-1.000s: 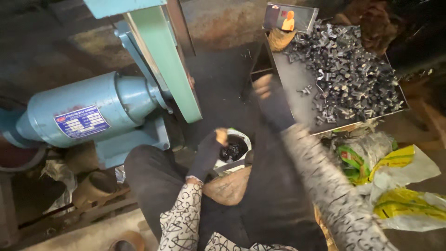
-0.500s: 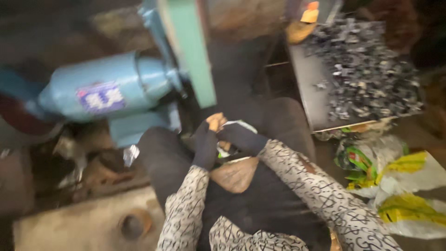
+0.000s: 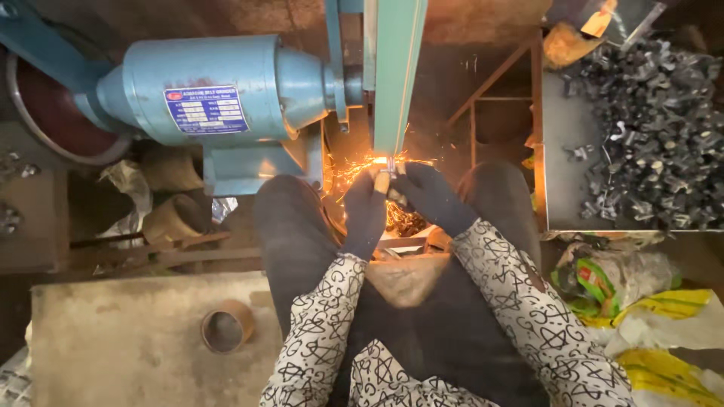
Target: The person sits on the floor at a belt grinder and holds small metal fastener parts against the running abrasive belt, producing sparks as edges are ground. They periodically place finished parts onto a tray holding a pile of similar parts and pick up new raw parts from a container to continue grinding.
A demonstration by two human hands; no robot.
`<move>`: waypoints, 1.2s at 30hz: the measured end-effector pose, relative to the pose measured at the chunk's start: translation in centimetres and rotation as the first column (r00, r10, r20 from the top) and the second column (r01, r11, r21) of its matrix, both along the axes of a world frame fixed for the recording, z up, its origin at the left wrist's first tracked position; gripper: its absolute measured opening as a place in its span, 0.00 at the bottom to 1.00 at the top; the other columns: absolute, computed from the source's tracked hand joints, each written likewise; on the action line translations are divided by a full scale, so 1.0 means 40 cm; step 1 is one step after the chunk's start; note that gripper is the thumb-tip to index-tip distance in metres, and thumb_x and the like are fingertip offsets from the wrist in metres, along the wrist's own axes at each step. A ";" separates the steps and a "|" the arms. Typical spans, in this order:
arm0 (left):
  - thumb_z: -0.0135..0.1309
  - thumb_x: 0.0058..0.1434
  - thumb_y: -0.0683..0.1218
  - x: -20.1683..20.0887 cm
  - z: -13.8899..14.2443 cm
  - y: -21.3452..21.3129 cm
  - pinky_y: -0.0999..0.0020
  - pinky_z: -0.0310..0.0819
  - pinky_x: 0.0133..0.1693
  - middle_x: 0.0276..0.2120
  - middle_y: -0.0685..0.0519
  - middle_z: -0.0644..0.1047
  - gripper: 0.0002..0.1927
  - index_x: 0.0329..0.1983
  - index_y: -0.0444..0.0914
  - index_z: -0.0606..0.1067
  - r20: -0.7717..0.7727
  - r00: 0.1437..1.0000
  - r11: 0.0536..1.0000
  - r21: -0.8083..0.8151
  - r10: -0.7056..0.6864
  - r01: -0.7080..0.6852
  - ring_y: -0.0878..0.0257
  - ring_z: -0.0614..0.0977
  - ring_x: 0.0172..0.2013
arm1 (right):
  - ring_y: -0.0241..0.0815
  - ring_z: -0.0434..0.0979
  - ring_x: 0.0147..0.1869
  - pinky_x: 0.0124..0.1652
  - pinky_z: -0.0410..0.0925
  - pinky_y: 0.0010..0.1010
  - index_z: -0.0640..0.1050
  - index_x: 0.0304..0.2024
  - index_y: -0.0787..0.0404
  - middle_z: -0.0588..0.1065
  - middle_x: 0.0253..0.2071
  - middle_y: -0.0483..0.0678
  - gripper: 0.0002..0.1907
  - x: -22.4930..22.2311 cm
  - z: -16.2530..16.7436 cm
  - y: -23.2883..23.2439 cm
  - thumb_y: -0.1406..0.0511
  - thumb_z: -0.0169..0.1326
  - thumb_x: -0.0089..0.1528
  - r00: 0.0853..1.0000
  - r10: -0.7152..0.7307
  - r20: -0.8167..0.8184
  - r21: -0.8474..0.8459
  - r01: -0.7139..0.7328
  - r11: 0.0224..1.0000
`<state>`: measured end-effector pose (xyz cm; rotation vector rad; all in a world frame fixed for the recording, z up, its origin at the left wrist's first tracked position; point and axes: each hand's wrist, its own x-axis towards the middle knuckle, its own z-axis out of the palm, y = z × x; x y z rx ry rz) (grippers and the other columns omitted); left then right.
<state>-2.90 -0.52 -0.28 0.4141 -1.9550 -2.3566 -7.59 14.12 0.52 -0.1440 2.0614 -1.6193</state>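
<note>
Both my hands wear dark gloves and meet in front of me. My left hand (image 3: 365,212) and my right hand (image 3: 431,197) together pinch a small metal piece (image 3: 391,165) and hold it against the lower end of the green grinding belt (image 3: 395,75). Orange sparks (image 3: 351,172) spray to the left from the contact point. The belt is driven by a light-blue motor (image 3: 219,90) on my left. Below my hands, between my knees, sits a round container (image 3: 407,223) with dark pieces in it, mostly hidden by my hands.
A metal tray (image 3: 562,173) at the right holds a heap of several small metal parts (image 3: 652,136). Crumpled yellow and green sacks (image 3: 648,309) lie at the lower right. A concrete block (image 3: 136,339) with a short tube (image 3: 226,325) sits at the lower left.
My right hand came back from the tray of parts to meet my left hand. Both hands then rose to the belt with a piece, and sparks now fly.
</note>
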 end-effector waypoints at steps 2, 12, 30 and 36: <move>0.53 0.69 0.44 -0.009 0.007 -0.007 0.67 0.73 0.34 0.28 0.49 0.79 0.09 0.41 0.33 0.78 -0.031 0.999 0.892 -0.449 0.039 -0.049 0.65 0.80 0.29 | 0.31 0.72 0.27 0.26 0.65 0.27 0.78 0.36 0.66 0.75 0.25 0.44 0.15 -0.008 -0.019 0.001 0.60 0.52 0.68 1.000 0.000 -0.022 0.058 0.002 0.998; 0.49 0.68 0.47 -0.004 0.066 -0.010 0.61 0.75 0.34 0.27 0.50 0.81 0.13 0.46 0.35 0.79 0.065 0.998 0.927 -0.373 -0.019 0.042 0.60 0.81 0.28 | 0.33 0.74 0.34 0.34 0.69 0.29 0.79 0.49 0.65 0.77 0.32 0.46 0.14 0.012 0.027 0.019 0.62 0.51 0.67 0.934 0.052 -0.353 0.102 -0.016 0.995; 0.48 0.72 0.48 -0.002 -0.015 0.030 0.63 0.75 0.40 0.35 0.47 0.80 0.14 0.51 0.35 0.77 -0.022 0.992 0.873 -0.477 -0.128 0.102 0.59 0.82 0.35 | 0.37 0.77 0.42 0.42 0.71 0.30 0.79 0.52 0.65 0.79 0.39 0.49 0.14 0.001 0.065 0.065 0.65 0.50 0.69 0.963 -0.036 -0.267 -0.124 0.003 0.992; 0.48 0.75 0.46 0.036 0.059 0.031 0.67 0.73 0.53 0.50 0.52 0.79 0.15 0.59 0.33 0.74 -0.204 0.967 0.988 -0.049 -0.152 0.145 0.64 0.78 0.50 | 0.34 0.76 0.38 0.39 0.69 0.29 0.79 0.44 0.66 0.78 0.36 0.47 0.08 0.067 0.055 0.083 0.66 0.57 0.67 0.925 -0.034 -0.379 -0.044 0.019 0.999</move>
